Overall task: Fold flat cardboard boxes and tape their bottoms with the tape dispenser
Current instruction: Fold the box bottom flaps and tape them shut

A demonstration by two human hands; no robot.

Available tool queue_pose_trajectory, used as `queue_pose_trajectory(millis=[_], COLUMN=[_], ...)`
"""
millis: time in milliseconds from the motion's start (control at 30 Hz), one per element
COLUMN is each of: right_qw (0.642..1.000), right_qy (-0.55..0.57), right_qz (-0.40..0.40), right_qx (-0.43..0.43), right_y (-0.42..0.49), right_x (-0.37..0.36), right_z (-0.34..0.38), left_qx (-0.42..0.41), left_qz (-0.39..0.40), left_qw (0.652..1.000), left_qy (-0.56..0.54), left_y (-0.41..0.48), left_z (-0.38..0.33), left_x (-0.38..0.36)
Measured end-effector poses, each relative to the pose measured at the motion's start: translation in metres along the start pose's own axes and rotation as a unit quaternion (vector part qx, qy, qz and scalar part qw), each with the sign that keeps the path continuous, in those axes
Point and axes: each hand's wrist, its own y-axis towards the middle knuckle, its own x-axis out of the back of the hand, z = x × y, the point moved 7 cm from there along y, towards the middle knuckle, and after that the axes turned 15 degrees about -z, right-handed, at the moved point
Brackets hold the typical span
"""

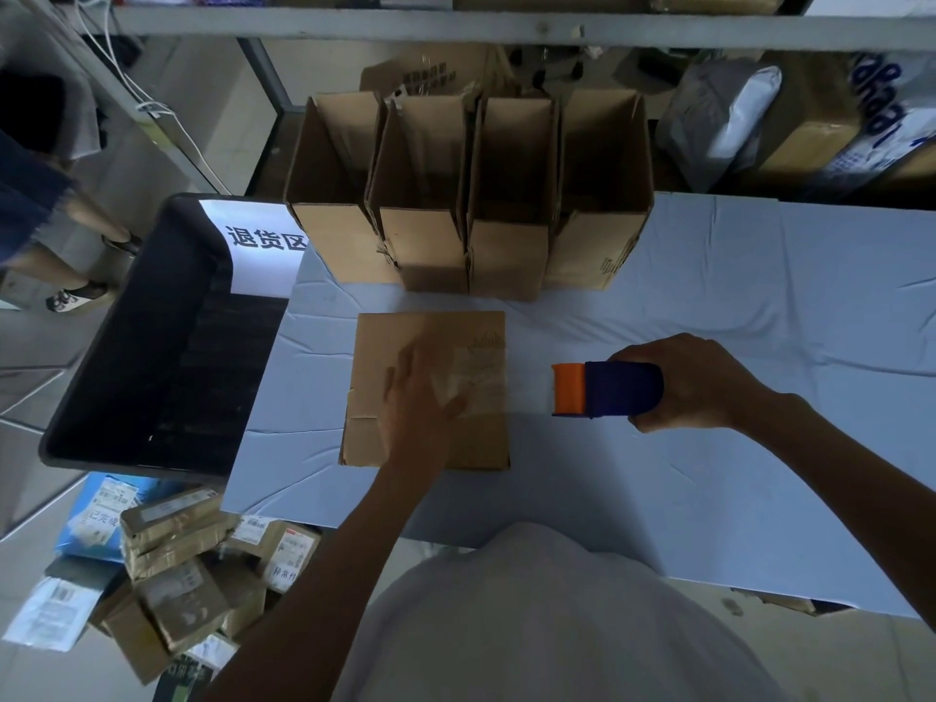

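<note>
- The box (481, 440) lies on the table (734, 306) with its closed flaps facing up, straight ahead of the person.
- A glossy band of tape (478, 380) runs across the box's top to its right edge and carries on past it as a pale strip to the dispenser.
- The left hand (420, 397) lies palm down on the middle of the box, fingers straight and slightly spread. It is motion-blurred, so how hard it presses cannot be told.
- The dispenser (608, 390), orange at the front and dark blue behind, is just right of the box, with its orange end pointing at the box.
- The right hand (694, 382) grips the dispenser's blue rear from the side away from the box, with the fingers curled around it and close together.
- Four open boxes (471, 195) stand side by side in a row just behind the box, openings up and touching one another.
- A black bin (142, 357) sits left of the box, beyond the table's edge, with a white sign (263, 240) printed in dark characters at its far end.
- Taped parcels (187, 559) are piled on the floor to the near left of the box.
- Grey and white bags (724, 114) lie far behind and right of the box, under a shelf beam (506, 27).
- Another person's legs (76, 245) show far left of the box, beyond the bin.
</note>
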Motion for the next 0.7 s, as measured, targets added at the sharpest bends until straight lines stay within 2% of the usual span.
queue_pose_trajectory(millis=[67,233,400,500,700], right_qw=[1.000,1.000,1.000,1.000,1.000], right_qy=[0.002,-0.007,-0.007,-0.006,-0.010], right_qz=[0.000,-0.002,-0.001,0.001,0.012], right_qx=[0.000,0.012,0.008,0.009,0.004], right_y=[0.000,0.002,0.003,0.001,0.001], right_x=[-0.001,-0.002,-0.001,-0.001,-0.003], right_z=[-0.001,0.003,0.004,0.004,0.001], left_qx=[0.001,-0.056,-0.125,-0.103,-0.132], left_qz=[-0.002,-0.028,0.077,0.080,0.082], left_qw=[1.000,0.996,0.985,0.984,0.979], left_qy=[-0.004,-0.056,-0.091,-0.124,-0.130], left_y=[0.005,0.002,-0.007,-0.004,-0.001], left_z=[0.003,-0.024,-0.036,-0.028,-0.026], left_x=[0.001,0.006,-0.021,-0.026,-0.029])
